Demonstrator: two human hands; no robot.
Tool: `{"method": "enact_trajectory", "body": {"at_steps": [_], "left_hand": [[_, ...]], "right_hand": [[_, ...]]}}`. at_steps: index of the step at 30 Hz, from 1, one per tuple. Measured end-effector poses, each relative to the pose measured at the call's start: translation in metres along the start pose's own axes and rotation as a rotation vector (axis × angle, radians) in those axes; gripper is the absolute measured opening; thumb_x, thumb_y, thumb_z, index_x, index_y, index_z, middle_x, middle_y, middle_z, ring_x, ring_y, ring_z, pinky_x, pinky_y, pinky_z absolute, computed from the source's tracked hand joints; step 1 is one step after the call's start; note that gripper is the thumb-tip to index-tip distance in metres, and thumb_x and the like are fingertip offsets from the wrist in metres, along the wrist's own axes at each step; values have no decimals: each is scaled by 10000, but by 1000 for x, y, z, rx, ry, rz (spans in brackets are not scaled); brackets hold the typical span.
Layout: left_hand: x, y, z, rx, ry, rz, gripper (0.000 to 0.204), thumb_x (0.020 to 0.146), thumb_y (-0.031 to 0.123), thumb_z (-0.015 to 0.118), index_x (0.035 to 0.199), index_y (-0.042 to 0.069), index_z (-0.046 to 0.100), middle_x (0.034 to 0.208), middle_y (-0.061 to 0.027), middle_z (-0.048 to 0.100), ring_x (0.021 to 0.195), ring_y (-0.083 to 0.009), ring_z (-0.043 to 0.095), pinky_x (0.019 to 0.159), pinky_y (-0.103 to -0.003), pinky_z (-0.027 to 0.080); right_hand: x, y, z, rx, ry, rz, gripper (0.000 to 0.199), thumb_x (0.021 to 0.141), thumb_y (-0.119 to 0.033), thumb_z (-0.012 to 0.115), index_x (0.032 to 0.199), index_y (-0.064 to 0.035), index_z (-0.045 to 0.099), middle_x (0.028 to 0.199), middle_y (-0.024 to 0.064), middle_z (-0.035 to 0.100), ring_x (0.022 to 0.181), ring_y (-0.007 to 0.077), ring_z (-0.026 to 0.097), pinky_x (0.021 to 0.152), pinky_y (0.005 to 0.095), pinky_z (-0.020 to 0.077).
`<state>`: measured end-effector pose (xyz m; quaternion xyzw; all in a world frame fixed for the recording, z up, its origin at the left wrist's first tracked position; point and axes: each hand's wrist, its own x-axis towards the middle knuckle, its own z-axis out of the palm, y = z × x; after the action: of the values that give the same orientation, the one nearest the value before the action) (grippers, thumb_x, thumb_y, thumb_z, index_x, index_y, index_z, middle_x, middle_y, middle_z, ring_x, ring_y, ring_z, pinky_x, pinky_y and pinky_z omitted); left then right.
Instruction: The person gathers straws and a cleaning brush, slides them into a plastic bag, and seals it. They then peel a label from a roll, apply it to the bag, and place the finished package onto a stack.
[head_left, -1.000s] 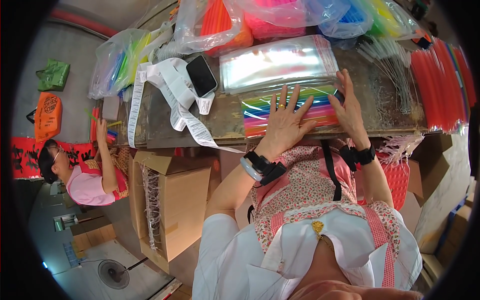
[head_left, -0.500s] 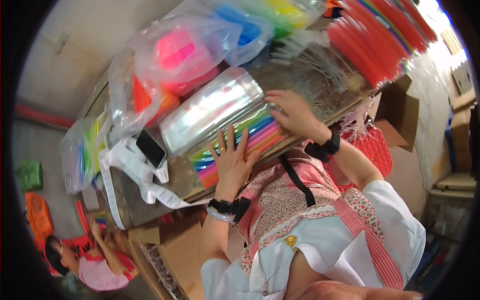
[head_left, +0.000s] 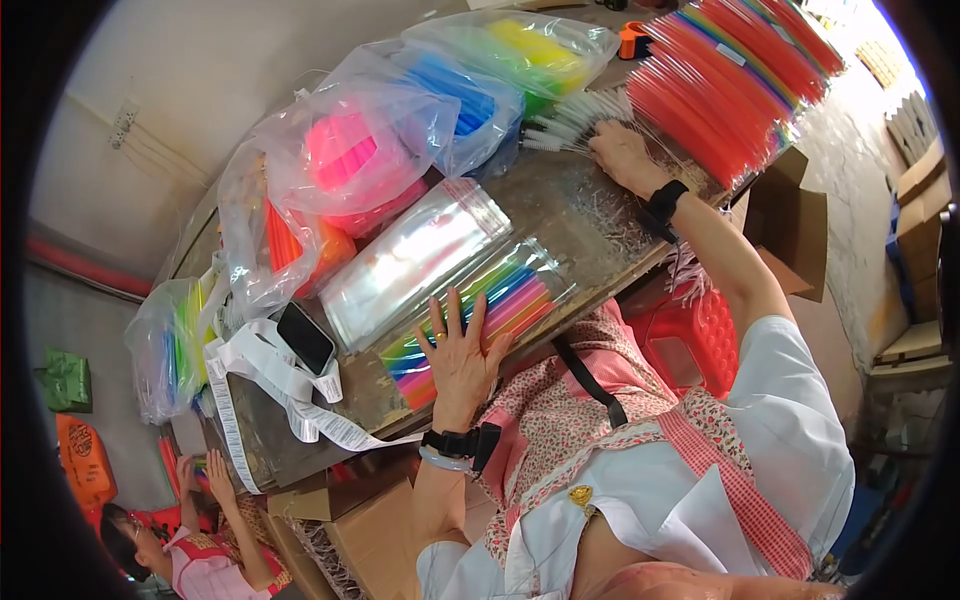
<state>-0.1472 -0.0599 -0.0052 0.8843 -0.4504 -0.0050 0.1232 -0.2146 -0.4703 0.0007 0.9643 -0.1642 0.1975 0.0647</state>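
Off the straws [head_left: 508, 305] now, my right hand [head_left: 622, 158], grip hidden, is reaching light-looking brushes [head_left: 588, 113] past them, best held mid-wire, left hand [head_left: 462, 362] spread.

You wear a pale blue short-sleeved shirt [head_left: 650, 480] with a gold ornament [head_left: 580, 496], a floral apron [head_left: 570, 410] with red gingham trim [head_left: 745, 500], black wristbands [head_left: 456, 443], a pale bangle [head_left: 443, 461], and a ring [head_left: 440, 335] on your left hand [head_left: 463, 367].

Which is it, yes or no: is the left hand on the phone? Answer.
No: the left hand rests on the colored straws, not the phone.
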Motion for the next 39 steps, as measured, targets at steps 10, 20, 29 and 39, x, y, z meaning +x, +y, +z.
{"method": "enact_trajectory", "body": {"at_steps": [10, 20, 29, 39], "left_hand": [[2, -4, 2, -21, 15, 3, 643, 890, 595, 504, 1428, 247, 449, 1556, -119, 254, 1436, -379, 189, 1119, -640, 89], [-2, -4, 4, -26, 21, 8, 654, 889, 609, 496, 1429, 244, 447, 1552, -120, 261, 1435, -378, 191, 1121, -637, 94], [-1, -3, 4, -20, 37, -2, 639, 887, 581, 523, 1430, 253, 447, 1554, -96, 266, 1449, -338, 172, 1129, -615, 86], [-3, -3, 1, -33, 12, -4, 656, 886, 598, 513, 1437, 250, 437, 1558, -108, 253, 1448, -355, 162, 1132, -624, 63]], "right_hand": [[26, 23, -35, 679, -36, 213, 250, 879, -193, 640, 1049, -11, 670, 871, 89, 686, 825, 186, 638, 763, 293, 492], [29, -3, -73, 1383, 71, 243, 232, 925, -166, 610, 1097, -19, 665, 871, 22, 662, 850, 107, 616, 735, 255, 503], [2, -1, -13, 234, -36, -98, 77, 856, -104, 603, 875, -37, 636, 886, 140, 591, 852, 322, 597, 722, 407, 484], [7, 18, 19, 44, -38, -16, 81, 846, -72, 540, 899, -43, 594, 843, 150, 582, 807, 331, 585, 687, 425, 466]]}}
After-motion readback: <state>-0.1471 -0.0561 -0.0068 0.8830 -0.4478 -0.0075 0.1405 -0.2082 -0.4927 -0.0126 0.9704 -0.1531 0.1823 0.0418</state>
